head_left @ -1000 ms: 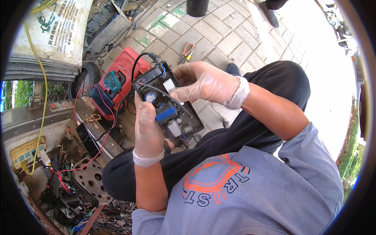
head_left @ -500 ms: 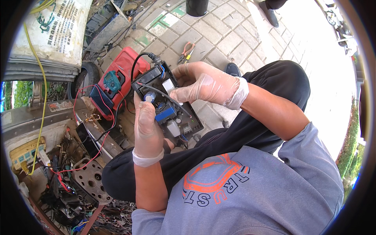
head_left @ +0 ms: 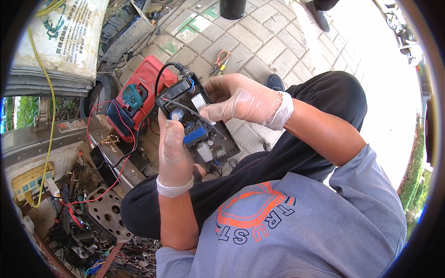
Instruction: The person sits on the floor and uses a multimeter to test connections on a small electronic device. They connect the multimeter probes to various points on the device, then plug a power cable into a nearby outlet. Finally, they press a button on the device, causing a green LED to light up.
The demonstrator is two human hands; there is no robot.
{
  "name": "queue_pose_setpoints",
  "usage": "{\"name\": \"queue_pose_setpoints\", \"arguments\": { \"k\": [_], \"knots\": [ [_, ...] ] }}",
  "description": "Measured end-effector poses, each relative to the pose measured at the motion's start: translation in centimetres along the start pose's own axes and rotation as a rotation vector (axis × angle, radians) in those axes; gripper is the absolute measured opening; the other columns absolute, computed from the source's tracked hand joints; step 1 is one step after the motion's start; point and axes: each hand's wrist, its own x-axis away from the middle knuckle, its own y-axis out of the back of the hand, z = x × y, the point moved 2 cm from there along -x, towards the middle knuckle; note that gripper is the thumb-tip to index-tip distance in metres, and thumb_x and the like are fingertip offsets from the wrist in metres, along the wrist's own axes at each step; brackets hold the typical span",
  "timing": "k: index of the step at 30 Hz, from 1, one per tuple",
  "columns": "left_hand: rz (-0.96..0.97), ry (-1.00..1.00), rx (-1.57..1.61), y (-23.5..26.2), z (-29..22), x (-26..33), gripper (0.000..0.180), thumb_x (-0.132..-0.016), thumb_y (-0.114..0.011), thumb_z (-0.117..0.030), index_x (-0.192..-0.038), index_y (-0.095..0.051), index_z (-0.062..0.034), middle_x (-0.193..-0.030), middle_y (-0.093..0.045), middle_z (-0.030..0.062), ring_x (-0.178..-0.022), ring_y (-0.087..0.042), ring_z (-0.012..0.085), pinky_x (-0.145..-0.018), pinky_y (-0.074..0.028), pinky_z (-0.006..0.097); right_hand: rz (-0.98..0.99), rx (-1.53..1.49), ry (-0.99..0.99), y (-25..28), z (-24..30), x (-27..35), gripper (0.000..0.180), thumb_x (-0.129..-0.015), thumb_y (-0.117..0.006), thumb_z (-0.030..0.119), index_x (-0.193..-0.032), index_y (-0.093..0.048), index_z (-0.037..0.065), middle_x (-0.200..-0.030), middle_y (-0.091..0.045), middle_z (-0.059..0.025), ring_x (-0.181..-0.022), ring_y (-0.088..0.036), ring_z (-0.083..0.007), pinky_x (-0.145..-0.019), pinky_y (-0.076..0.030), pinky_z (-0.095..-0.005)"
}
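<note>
Between my hands is an opened power supply, a black case with its circuit board bare. A blue transformer, a capacitor, pale metal heat sinks and a grey cable show on it. My left hand, in a thin translucent glove, grips the case's left side with the thumb up. My right hand, gloved likewise, holds the right edge, its thumb over the board by a white part. Fingers beneath the case are hidden. A black cord leaves its top end.
Beyond the case lies a red toolbox bearing a teal meter with red and black leads. Orange-handled pliers lie on the paving. At left are a power strip, a bin of scrap parts and a yellow cable. Another person's shoe is far off.
</note>
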Motion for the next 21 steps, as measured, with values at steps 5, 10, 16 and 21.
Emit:
{"name": "queue_pose_setpoints", "arguments": {
  "k": [5, 10, 16, 21],
  "knots": [
    [-0.034, -0.059, 0.060, 0.0, 0.0, 0.0, 0.058, -0.100, -0.041, -0.047, -0.137, -0.045, -0.0031, -0.122, -0.060, 0.0111, -0.108, -0.061, 0.0219, -0.094, -0.049, 0.037, 0.018, -0.047, -0.015, 0.2, 0.4, 0.2, 0.061, -0.083, -0.076, 0.035, -0.121, -0.060, -0.010, -0.100, -0.067, -0.0109, -0.087, -0.064, -0.0152, -0.072, -0.053, -0.0276],
    [0.023, 0.031, 0.400, 0.5, 0.1, -0.5, 0.058, -0.103, -0.036, -0.052, -0.129, -0.054, -0.0036, -0.117, -0.064, 0.0108, -0.105, -0.063, 0.0224, -0.091, -0.052, 0.039, 0.088, -0.216, -0.025, 0.0, 0.9, 0.3, 0.058, -0.085, -0.073, 0.033, -0.123, -0.059, -0.008, -0.109, -0.067, -0.0113, -0.098, -0.065, -0.0172, -0.082, -0.055, -0.0298],
    [-0.045, 0.105, 0.387, 0.7, 1.0, -0.8, 0.077, -0.096, -0.038, -0.068, -0.138, -0.047, -0.0043, -0.125, -0.061, 0.0131, -0.107, -0.063, 0.0268, -0.092, -0.054, 0.043, 0.075, -0.140, -0.070, -0.3, 1.2, 0.5, 0.060, -0.086, -0.071, 0.035, -0.125, -0.058, -0.009, -0.111, -0.066, -0.0134, -0.099, -0.065, -0.0188, -0.082, -0.057, -0.0328],
    [0.053, 0.148, 0.564, 0.7, 1.4, -1.1, 0.078, -0.095, -0.038, -0.068, -0.138, -0.047, -0.0034, -0.125, -0.060, 0.0143, -0.108, -0.063, 0.0275, -0.093, -0.054, 0.044, 0.025, -0.087, -0.081, -0.3, 1.5, 1.0, 0.061, -0.086, -0.071, 0.037, -0.123, -0.058, -0.010, -0.109, -0.067, -0.0144, -0.097, -0.066, -0.0191, -0.079, -0.057, -0.0319]
  ]
}}
